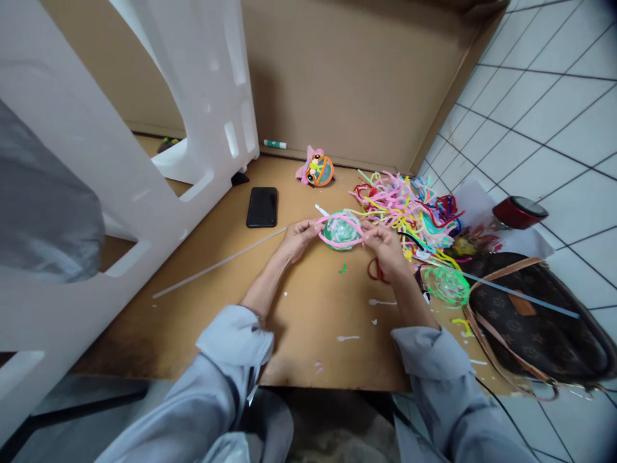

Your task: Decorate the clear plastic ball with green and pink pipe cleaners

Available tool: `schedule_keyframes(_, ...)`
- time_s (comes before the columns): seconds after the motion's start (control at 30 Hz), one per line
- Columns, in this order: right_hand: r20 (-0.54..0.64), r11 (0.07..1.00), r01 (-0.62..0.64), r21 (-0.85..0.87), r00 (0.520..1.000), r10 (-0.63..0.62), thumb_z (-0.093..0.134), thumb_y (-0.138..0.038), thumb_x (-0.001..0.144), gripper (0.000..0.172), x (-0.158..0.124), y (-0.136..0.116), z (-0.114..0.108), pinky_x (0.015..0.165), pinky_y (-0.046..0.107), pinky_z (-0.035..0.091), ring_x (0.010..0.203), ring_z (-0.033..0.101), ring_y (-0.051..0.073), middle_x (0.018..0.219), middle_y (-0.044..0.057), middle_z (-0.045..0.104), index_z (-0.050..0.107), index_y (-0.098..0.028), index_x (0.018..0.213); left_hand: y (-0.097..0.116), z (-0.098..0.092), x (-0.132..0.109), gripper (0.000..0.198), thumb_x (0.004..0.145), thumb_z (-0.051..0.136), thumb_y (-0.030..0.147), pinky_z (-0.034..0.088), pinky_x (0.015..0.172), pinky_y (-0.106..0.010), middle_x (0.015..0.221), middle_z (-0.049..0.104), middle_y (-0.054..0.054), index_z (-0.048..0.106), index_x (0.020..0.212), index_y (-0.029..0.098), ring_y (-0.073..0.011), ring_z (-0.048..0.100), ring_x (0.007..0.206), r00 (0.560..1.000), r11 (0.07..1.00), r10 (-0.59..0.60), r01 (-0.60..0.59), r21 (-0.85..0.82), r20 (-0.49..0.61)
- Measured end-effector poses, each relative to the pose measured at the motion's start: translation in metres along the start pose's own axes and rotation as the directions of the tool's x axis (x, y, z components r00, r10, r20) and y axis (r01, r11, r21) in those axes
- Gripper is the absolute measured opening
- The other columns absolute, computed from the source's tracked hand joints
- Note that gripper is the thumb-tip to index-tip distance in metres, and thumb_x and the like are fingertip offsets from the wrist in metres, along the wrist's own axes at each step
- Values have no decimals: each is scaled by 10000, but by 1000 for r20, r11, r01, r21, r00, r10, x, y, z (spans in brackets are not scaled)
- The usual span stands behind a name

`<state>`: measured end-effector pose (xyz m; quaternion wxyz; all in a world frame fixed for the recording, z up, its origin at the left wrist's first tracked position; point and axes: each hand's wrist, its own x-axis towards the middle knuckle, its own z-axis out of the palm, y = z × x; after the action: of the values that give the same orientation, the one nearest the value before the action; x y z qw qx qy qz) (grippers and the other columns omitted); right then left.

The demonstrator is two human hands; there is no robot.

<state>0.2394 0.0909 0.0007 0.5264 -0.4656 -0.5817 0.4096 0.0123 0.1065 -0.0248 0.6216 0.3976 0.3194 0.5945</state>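
Note:
A pale green ball [340, 231] sits on the brown cardboard sheet [308, 321] between both hands. A pink fuzzy pipe cleaner [343, 220] loops around it. My left hand [299, 236] pinches the pipe cleaner's left end at the ball's side. On the ball's right, my right hand [385, 247] has its fingers closed on the other end. Just beyond the right hand lies a tangled pile of coloured pipe cleaners [409, 206].
A finished pink and orange ball figure [317, 170] stands farther back. A black phone [262, 206] lies at left, beside a white foam frame [144, 173]. A long clear stick [219, 262], a green coil [447, 285], a brown patterned bag [535, 315] and a red lidded jar [519, 211] are nearby.

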Motion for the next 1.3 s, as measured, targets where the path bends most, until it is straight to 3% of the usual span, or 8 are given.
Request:
schedule_keyframes(0.13, -20, 999, 39, -7, 999, -39, 759, -408, 713, 218, -31, 7, -7, 1033, 507, 477, 1161, 676, 284, 1112, 102, 765, 646, -233, 648, 5, -2, -18, 291, 585, 919, 396, 490, 904, -274, 987, 738, -81, 762, 636, 157, -161, 663, 917, 993, 976, 89, -103, 194, 79)
schedule_keyframes(0.3, -4, 995, 99, -4, 995, -99, 760, -408, 724, 215, -38, 15, -3, 1017, 497, 484, 1120, 694, 270, 1121, 108, 762, 666, -230, 648, 7, -6, -35, 267, 607, 909, 410, 515, 884, -292, 985, 716, -76, 791, 687, 184, -164, 657, 891, 988, 932, 139, -153, 328, 68)
schedule_keyframes(0.57, -62, 993, 49, 106, 997, -42, 797, -409, 683, 223, -31, 24, -1, 973, 480, 526, 1012, 724, 254, 1024, 108, 777, 681, -218, 662, 3, -3, -35, 309, 569, 924, 379, 540, 753, -275, 892, 737, -68, 775, 736, 166, -143, 654, 758, 992, 949, 129, -120, 293, -10)
schedule_keyframes(0.77, -58, 992, 34, 125, 998, -27, 805, -414, 679, 236, -26, 28, 0, 1001, 456, 524, 1066, 719, 255, 1099, 106, 768, 669, -223, 694, -5, -6, -28, 393, 509, 938, 366, 535, 749, -257, 987, 740, -74, 742, 775, 154, -138, 651, 798, 983, 936, 176, -152, 318, -48)
schedule_keyframes(1.03, -13, 995, 37, 98, 999, -36, 806, -416, 694, 232, -20, 31, -1, 992, 468, 537, 1062, 721, 260, 1076, 90, 778, 664, -233, 695, -5, -9, -22, 453, 480, 947, 337, 532, 683, -242, 693, 694, 6, 697, 807, 150, -105, 632, 644, 994, 952, 94, -75, 297, -50)
schedule_keyframes(1.3, 5, 995, 13, 100, 1000, -14, 836, -413, 677, 249, -17, 27, -6, 974, 473, 554, 1035, 729, 264, 1048, 93, 786, 673, -224, 691, -6, -15, -19, 482, 439, 975, 402, 579, 833, -354, 827, 757, -50, 703, 745, 147, -164, 695, 758, 998, 964, 61, -50, 262, -34)
